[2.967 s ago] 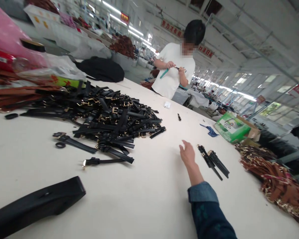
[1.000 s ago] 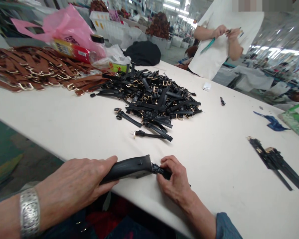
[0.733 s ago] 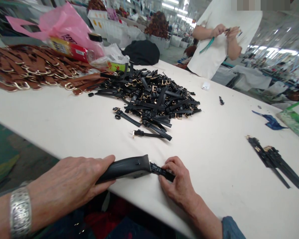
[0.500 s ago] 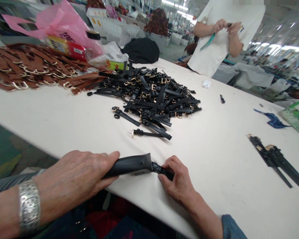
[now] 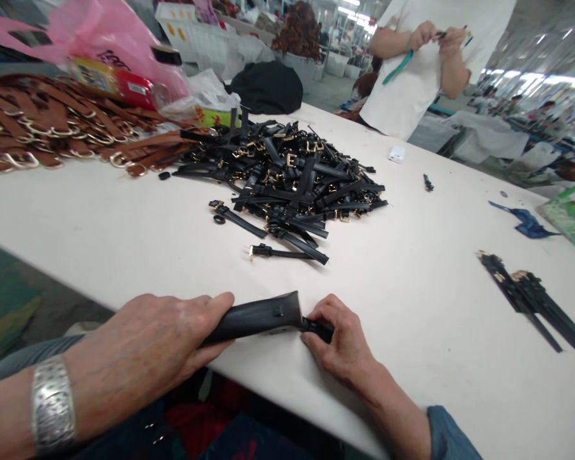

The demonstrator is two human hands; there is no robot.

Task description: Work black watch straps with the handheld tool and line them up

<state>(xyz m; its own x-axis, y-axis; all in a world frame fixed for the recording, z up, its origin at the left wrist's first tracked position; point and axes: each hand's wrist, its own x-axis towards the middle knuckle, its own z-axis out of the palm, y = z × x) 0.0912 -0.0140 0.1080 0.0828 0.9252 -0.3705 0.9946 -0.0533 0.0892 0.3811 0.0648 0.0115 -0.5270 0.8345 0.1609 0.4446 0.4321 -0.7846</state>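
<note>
My left hand (image 5: 172,338), with a silver cuff at the wrist, is wrapped round a black stapler (image 5: 256,317) over the table's near edge. The stapler's blunt end points right. My right hand (image 5: 342,342) pinches a small black strap (image 5: 320,329). One end of this strap meets the stapler's mouth, and my fingers hide much of the rest. Beyond my hands lies a heap of black buckle straps (image 5: 297,172) with gold buckles. A single buckle strap (image 5: 287,253) rests at the heap's near side.
Brown belts (image 5: 52,128) pile up at the left beside a pink bag (image 5: 105,38) and a red jar (image 5: 134,89). Black straps (image 5: 531,300) lie in a small stack at the right on the white table (image 5: 402,275). Across it stands a person (image 5: 412,70) handling a green strip.
The stapler has shifted slightly right, and its mouth now covers more of the strap's end. My right hand has moved a little. The view has shifted slightly.
</note>
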